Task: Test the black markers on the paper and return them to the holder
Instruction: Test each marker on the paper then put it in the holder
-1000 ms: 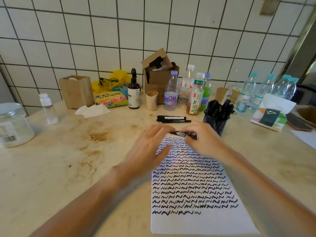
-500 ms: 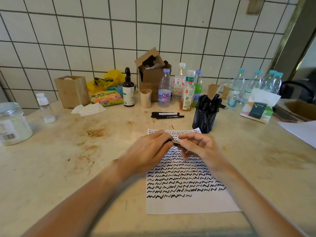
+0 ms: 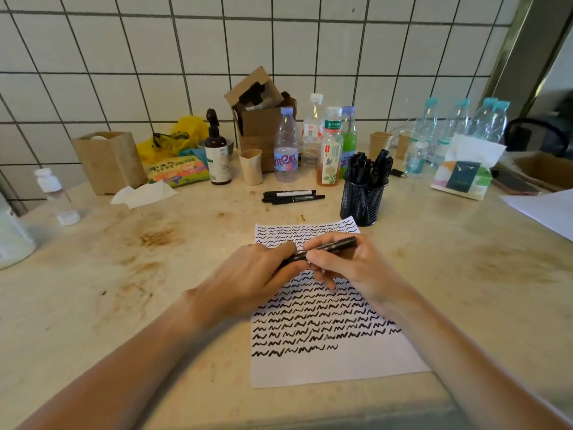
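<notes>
Worktop (image 3: 93,290): a stained, pale slab that carries everything; firm backing for the writing.
Paper (image 3: 335,364): a thin sheet lying flat in front of the person, covered in rows of black squiggles, with bare space left only along its near edge. Likely light and apt to slide or crease, so it wants a steadying touch.
Clutter at the back: a cardboard box (image 3: 263,125), bottles (image 3: 286,150) and a tissue pack (image 3: 462,172) stand along the tiled wall, well apart from the sheet.
Holder (image 3: 362,203): a black mesh cup just beyond the paper's far right corner, already crowded with markers; slotting another in probably needs a clear gap among the caps.
Left hand (image 3: 248,274): curled round the marker's left end, which it hides.
Right hand (image 3: 350,265): fingers and thumb pinch the barrel near its middle.
Marker in hand (image 3: 335,245): held level above the upper part of the paper, between both hands. Judged light, stiff and smooth; best gripped on the barrel. Whether its cap is on cannot be told.
Loose markers (image 3: 291,196): two lie side by side beyond the sheet, left of the holder, out of the way.
</notes>
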